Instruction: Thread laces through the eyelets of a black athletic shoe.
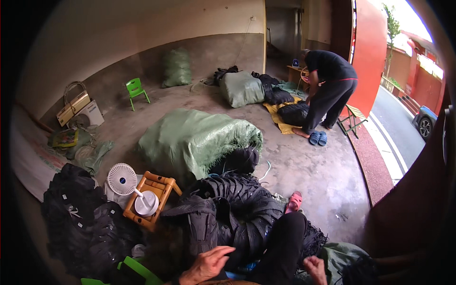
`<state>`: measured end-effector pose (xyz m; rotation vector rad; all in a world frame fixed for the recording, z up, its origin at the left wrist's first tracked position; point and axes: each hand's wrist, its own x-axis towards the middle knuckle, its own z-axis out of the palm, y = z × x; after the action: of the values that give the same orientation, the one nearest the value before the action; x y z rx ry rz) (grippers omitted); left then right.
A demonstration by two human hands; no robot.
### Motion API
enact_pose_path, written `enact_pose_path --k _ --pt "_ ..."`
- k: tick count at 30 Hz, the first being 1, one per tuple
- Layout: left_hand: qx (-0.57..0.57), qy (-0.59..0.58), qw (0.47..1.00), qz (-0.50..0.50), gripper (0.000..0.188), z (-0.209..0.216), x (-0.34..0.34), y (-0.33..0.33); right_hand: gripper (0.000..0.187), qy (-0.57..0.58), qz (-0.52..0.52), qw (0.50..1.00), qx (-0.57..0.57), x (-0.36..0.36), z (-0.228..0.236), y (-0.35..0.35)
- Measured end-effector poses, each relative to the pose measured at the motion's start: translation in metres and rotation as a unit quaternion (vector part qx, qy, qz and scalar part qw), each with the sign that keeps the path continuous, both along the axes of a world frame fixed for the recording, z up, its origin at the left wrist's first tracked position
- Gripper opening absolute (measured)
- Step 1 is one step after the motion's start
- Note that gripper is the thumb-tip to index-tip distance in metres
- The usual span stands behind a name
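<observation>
At the lower edge my left hand (207, 264) is open, its fingers stretched to the right, with nothing seen in it. Just beyond it stands a black backpack (203, 228), against a long row of black bags (254, 209) packed tightly together. Further right, beside my dark-trousered knee, my right hand (315, 270) is closed with its fingers curled; whatever it may hold is hidden. It is close to a green woven sack (344, 254). The row of bags leads to the open mouth of a large green sack (190, 137), where more black bags show.
A white fan (122, 179) stands on a bamboo stool (161, 187), left of the backpack. Black bags (80, 218) are heaped further left. Another person (331, 71) bends over a black bundle (293, 113) near the red door (369, 57). A green chair (136, 90) stands far left.
</observation>
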<state>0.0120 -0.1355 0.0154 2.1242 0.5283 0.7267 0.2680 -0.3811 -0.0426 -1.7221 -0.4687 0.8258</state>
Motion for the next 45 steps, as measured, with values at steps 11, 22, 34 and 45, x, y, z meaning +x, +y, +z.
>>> enact_pose_path --k 11,22,34,45 --pt "-0.287 -0.008 0.921 -0.264 0.047 0.031 -0.012 -0.011 0.024 0.092 0.366 0.900 0.219 -0.061 0.166 0.096" --pt "-0.367 -0.538 0.755 0.078 0.034 0.022 -0.246 0.155 0.031 0.023 0.068 0.893 0.444 0.002 0.080 0.078" --pt "-0.376 -0.498 0.680 0.386 0.020 -0.086 -0.467 0.213 0.015 0.280 -0.269 0.847 0.364 0.247 -0.017 -0.045" --pt "-0.181 -0.070 0.909 0.369 0.030 0.024 -0.280 0.143 0.054 -0.025 -0.301 0.879 0.370 0.220 0.001 -0.048"
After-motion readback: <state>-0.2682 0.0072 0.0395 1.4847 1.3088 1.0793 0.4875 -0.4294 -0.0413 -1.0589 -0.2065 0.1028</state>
